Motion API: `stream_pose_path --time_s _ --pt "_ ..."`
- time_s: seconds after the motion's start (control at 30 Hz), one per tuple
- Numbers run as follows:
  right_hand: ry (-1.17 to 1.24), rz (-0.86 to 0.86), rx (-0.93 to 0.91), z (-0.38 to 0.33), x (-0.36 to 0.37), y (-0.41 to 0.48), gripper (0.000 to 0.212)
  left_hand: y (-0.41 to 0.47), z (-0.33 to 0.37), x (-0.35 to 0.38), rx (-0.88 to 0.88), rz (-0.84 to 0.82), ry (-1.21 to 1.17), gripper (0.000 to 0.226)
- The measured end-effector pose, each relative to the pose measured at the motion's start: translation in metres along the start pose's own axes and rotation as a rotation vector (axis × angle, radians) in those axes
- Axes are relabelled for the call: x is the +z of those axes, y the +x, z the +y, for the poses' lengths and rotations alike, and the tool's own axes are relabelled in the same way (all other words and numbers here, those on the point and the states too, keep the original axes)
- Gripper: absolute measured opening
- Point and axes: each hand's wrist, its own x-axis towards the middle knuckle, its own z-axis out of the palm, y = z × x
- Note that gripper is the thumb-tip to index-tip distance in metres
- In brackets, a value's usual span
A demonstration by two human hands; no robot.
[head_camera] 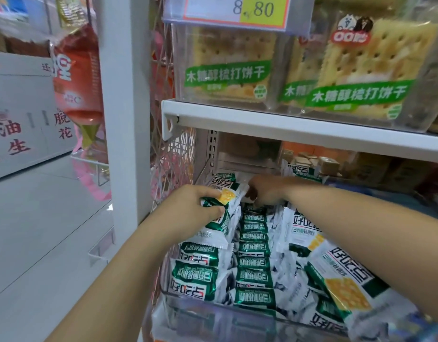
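Upper white shelf (287, 124), right of centre, carries clear tubs (182, 70) of green-labelled cracker packs (356, 95). Lower right: clear bin (213, 314) holds green-and-white snack packets (253, 255), middle row on edge, others lying loose.

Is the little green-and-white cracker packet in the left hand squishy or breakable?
Probably crinkly: the small green-and-white plastic cracker packet looks glossy, so maybe slippery. Its printed cracker suggests brittle contents that might snap if the left hand squeezes.
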Motion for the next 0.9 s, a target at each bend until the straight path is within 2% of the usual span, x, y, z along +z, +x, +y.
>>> stream_pose_path --time_s 0.23,0.47,0.57,0.67,0.8,0.9 --pt "-0.069 0.047 -0.002 -0.004 0.011 0.004 0.042 0.003 -0.005 0.001 0.0 0.0 -0.004 0.04" --pt "-0.162 0.166 -0.095 0.0 0.0 0.004 0.018 0.004 -0.005 0.002 0.002 0.01 0.017 0.039" --pt "-0.183 0.252 -0.144 0.001 -0.017 -0.007 0.018 0.004 -0.004 0.001 0.001 0.003 0.03 0.04" --pt "-0.151 0.427 -0.147 0.007 -0.026 -0.02 0.02 0.003 -0.001 0.0 -0.004 -0.011 0.054 0.04" --pt "-0.039 0.598 -0.028 0.011 -0.026 -0.048 0.025 0.002 0.002 -0.001 -0.006 -0.019 0.088 0.04" --pt "-0.001 0.595 0.003 0.003 -0.029 -0.076 0.027 -0.003 0.004 -0.002 0.002 -0.022 0.116 0.037"
